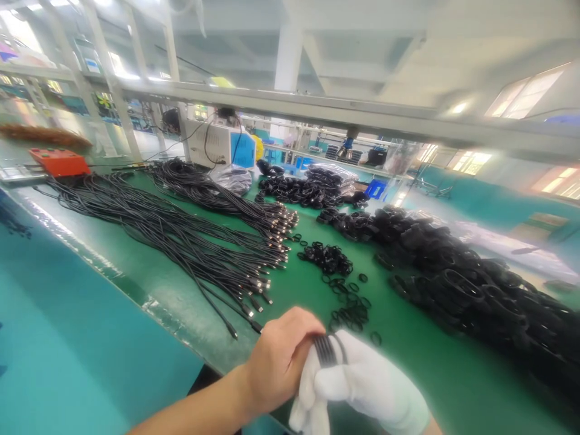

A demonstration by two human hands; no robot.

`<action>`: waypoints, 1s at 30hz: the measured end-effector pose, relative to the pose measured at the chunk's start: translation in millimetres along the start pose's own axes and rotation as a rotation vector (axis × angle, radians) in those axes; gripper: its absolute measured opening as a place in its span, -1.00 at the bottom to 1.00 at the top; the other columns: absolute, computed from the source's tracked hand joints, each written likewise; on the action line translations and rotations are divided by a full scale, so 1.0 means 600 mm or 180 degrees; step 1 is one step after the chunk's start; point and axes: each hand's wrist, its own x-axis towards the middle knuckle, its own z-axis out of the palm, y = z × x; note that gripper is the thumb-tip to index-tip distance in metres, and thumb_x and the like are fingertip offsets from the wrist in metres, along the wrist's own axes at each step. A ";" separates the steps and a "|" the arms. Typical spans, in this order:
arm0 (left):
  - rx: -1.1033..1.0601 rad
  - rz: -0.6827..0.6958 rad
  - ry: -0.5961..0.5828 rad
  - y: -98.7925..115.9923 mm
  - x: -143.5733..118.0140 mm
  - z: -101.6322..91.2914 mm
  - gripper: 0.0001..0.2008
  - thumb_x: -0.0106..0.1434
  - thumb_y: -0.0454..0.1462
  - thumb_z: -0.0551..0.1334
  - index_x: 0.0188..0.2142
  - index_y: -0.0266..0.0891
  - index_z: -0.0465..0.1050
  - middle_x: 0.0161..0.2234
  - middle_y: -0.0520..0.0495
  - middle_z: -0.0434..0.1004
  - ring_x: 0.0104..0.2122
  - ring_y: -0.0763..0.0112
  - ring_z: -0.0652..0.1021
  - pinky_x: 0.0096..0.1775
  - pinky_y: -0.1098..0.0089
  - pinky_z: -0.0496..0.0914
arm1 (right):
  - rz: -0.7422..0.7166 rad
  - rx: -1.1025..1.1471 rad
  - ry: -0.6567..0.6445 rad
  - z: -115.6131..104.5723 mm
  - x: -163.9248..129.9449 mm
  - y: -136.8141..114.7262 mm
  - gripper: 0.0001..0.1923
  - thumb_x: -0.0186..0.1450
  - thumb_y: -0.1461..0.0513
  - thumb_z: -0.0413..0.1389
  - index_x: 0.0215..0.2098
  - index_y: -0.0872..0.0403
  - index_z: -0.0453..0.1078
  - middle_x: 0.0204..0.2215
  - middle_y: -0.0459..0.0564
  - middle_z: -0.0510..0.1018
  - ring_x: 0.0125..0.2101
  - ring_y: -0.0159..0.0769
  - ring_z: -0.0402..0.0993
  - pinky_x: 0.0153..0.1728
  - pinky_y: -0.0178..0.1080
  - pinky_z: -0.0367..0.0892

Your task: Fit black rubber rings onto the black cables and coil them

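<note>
My left hand [283, 356], bare, is closed against the fingers of my right hand at the bottom centre. My right hand [362, 377] wears a white glove with its fingers curled. Several thin black rubber rings [324, 350] sit side by side around a gloved finger, under the right thumb, with one more ring a little apart. My left fingertips meet the edge of these rings; what they grip is hidden. Just beyond the hands, loose small black rings [351, 311] lie on the green table [290, 290]. Black cables [194, 238] with metal plugs point toward the hands from the left.
A denser heap of small rings [328, 258] lies farther back. Large piles of coiled black items [457, 284] run along the right side. An orange-red box [60, 162] stands at the far left, a white-and-blue machine [222, 145] at the back. A metal rail [290, 109] crosses above.
</note>
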 end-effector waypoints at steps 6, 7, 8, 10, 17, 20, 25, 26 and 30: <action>0.0222 0.0330 -0.0868 0.008 0.023 -0.022 -0.73 0.25 -0.43 0.03 -0.10 -0.26 0.39 -0.25 -0.12 0.43 -0.26 0.43 0.46 -0.21 0.50 0.39 | -0.0115 -0.0378 0.0434 0.003 -0.002 0.003 -0.63 0.12 0.05 0.20 -0.30 0.21 0.49 -0.49 0.04 0.55 -0.37 -0.22 0.46 -0.31 -0.26 0.36; 0.0279 0.0447 -0.0776 0.006 0.026 -0.022 -0.75 0.25 -0.41 0.04 -0.14 -0.28 0.41 -0.27 -0.12 0.43 -0.28 0.43 0.46 -0.23 0.50 0.39 | -0.0094 -0.0390 0.0390 0.006 -0.001 0.004 -0.61 0.14 0.03 0.18 -0.29 0.22 0.49 -0.50 0.04 0.55 -0.39 -0.23 0.46 -0.32 -0.25 0.36; 0.0326 0.0536 -0.0674 0.005 0.028 -0.021 -0.77 0.25 -0.40 0.04 -0.17 -0.29 0.41 -0.29 -0.13 0.44 -0.29 0.43 0.46 -0.25 0.50 0.39 | -0.0059 -0.0403 0.0325 0.009 0.000 0.004 -0.59 0.16 0.01 0.15 -0.29 0.22 0.49 -0.52 0.05 0.54 -0.42 -0.23 0.46 -0.33 -0.24 0.37; 0.0372 0.0616 -0.0593 0.002 0.031 -0.019 -0.79 0.25 -0.39 0.04 -0.20 -0.30 0.42 -0.31 -0.14 0.44 -0.32 0.43 0.46 -0.27 0.50 0.39 | -0.0003 -0.0528 0.0360 0.015 -0.001 0.001 -0.53 0.19 -0.04 0.09 -0.29 0.23 0.50 -0.51 0.07 0.54 -0.44 -0.22 0.46 -0.33 -0.20 0.38; 0.0369 0.0567 -0.0588 0.012 0.039 -0.034 -0.78 0.25 -0.43 0.02 -0.21 -0.33 0.41 -0.30 -0.14 0.42 -0.30 0.43 0.45 -0.24 0.50 0.38 | -0.0022 -0.1053 0.1256 0.007 -0.043 -0.042 -0.38 0.28 -0.15 -0.15 -0.21 0.15 0.48 -0.33 0.15 0.56 -0.24 -0.08 0.46 -0.16 -0.08 0.34; 0.0448 0.0358 -0.0680 0.014 0.045 -0.045 -0.76 0.24 -0.44 0.01 -0.18 -0.32 0.41 -0.28 -0.13 0.40 -0.29 0.44 0.45 -0.21 0.49 0.37 | -0.0170 -0.0927 0.1708 -0.002 -0.047 -0.063 -0.43 0.26 -0.12 -0.08 -0.03 0.11 0.39 -0.17 0.17 0.51 -0.16 -0.03 0.43 -0.12 -0.03 0.31; 0.0556 0.0031 -0.1008 0.014 0.058 -0.052 -0.74 0.22 -0.47 0.03 -0.20 -0.28 0.43 -0.28 -0.07 0.40 -0.30 0.45 0.43 -0.22 0.50 0.34 | -0.0263 -0.1025 0.1445 0.010 -0.009 -0.055 -0.32 0.05 0.01 0.26 0.09 0.00 0.24 -0.01 0.08 0.39 -0.05 0.00 0.34 -0.05 -0.04 0.28; 0.0533 -0.0021 -0.1046 0.015 0.061 -0.054 -0.73 0.22 -0.47 0.03 -0.20 -0.27 0.43 -0.28 -0.05 0.39 -0.31 0.47 0.43 -0.22 0.51 0.34 | -0.0256 -0.1038 0.1332 0.010 0.000 -0.050 -0.34 0.02 0.03 0.28 0.04 0.03 0.28 -0.07 0.08 0.42 -0.10 -0.02 0.37 -0.11 -0.05 0.32; 0.0466 -0.0236 -0.1176 0.021 0.068 -0.063 -0.70 0.22 -0.49 0.02 -0.20 -0.21 0.45 -0.30 0.00 0.38 -0.30 0.49 0.42 -0.22 0.53 0.32 | -0.0189 -0.0965 0.1067 0.000 0.023 -0.029 -0.43 -0.03 0.15 0.33 -0.08 0.10 0.33 -0.25 0.04 0.49 -0.26 -0.11 0.45 -0.32 -0.14 0.41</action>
